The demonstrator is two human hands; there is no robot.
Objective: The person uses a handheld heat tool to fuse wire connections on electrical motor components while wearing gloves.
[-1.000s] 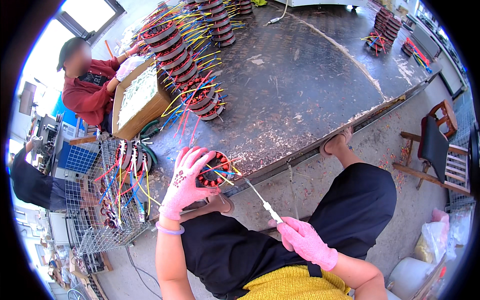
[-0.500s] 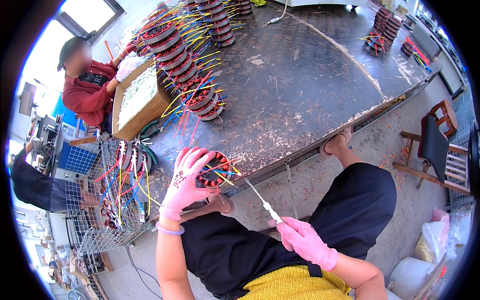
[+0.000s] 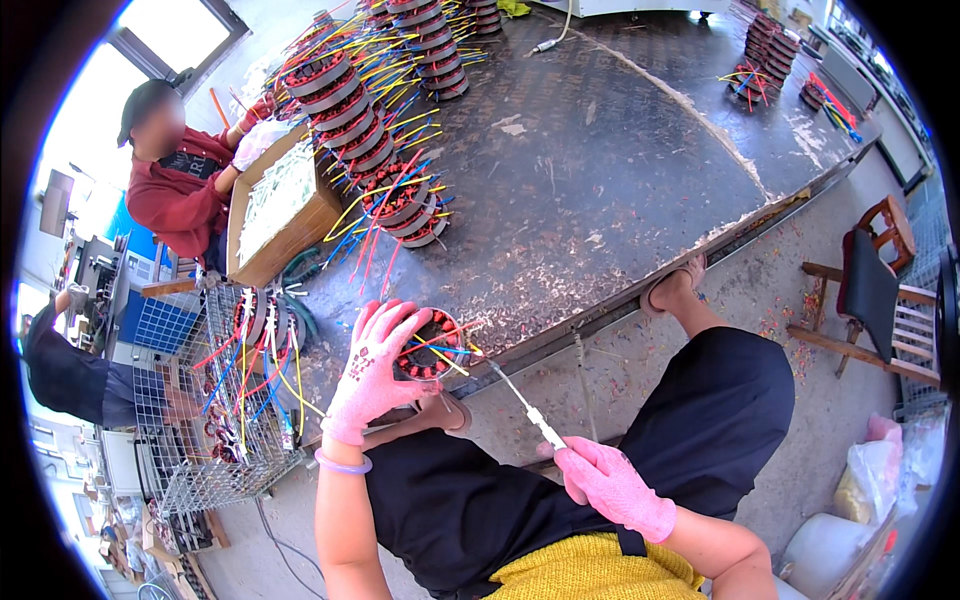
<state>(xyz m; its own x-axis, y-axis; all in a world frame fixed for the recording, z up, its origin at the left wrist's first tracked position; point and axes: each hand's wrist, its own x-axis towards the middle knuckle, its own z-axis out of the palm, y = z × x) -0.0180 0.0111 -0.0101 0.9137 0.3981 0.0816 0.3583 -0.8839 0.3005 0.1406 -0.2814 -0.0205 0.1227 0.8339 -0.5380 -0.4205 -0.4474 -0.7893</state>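
My left hand (image 3: 375,370), in a pink glove, is wrapped round the side of a motor stator (image 3: 432,342) at the table's near edge. The stator is a ring with red slots, and short red, yellow and blue leads stick out of it to the right. Gloved in pink too, my right hand (image 3: 612,485) grips the white handle of a slim rod-like tool (image 3: 541,424). Its thin metal shaft points up and left, the tip close to the lead ends; whether they touch I cannot tell.
Stacks of wired stators (image 3: 345,115) stand on the dark table (image 3: 590,150). At left are a cardboard box (image 3: 328,212) of pale strips, a wire basket (image 3: 190,470) with more stators beside it, and a co-worker (image 3: 180,205) reaching over the box. A wooden chair (image 3: 868,285) stands right.
Both hands keep their grips and almost their places. The stator and its leads have turned slightly, and the tool's tip stays beside the lead ends.
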